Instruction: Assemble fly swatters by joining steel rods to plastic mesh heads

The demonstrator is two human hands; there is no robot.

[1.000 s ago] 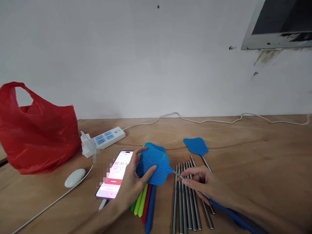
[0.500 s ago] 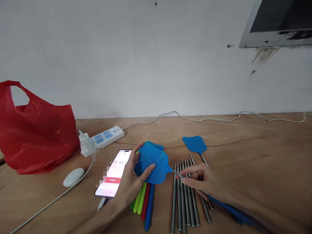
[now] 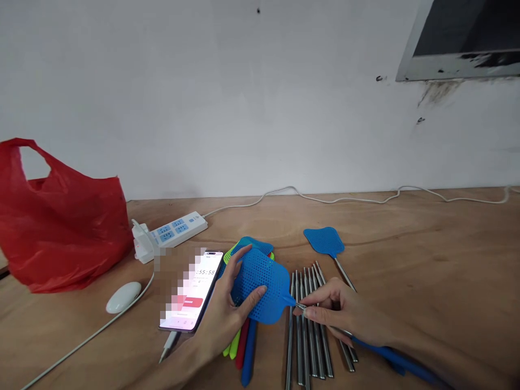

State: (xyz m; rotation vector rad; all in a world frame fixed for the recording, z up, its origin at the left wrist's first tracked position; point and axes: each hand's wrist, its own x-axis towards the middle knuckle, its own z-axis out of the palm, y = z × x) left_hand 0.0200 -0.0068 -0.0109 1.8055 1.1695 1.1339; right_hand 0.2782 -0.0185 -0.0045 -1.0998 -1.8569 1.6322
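Note:
My left hand point(image 3: 225, 317) grips a blue perforated swatter head point(image 3: 264, 290) between thumb and fingers, just above the table. My right hand point(image 3: 345, 314) pinches a thin metal rod point(image 3: 301, 306) with a blue handle point(image 3: 390, 360), its tip touching the socket of that head. Several bare metal rods point(image 3: 309, 330) lie side by side under my right hand. More swatter heads in blue, green and red point(image 3: 254, 246) are stacked behind the held one. Green, red and blue plastic handles point(image 3: 244, 346) lie below my left hand. An assembled blue swatter point(image 3: 325, 242) lies beyond the rods.
A phone point(image 3: 193, 292) with a lit screen lies left of my left hand, a cable plugged in. A white power strip point(image 3: 170, 230), a white mouse point(image 3: 123, 297) and a red plastic bag point(image 3: 60, 216) stand at the left. A white cord point(image 3: 345, 197) runs along the wall.
Both hands have dropped slightly toward me with the blue head and the rod. The rod's tip has stayed at the head's socket. The stacked heads behind show more.

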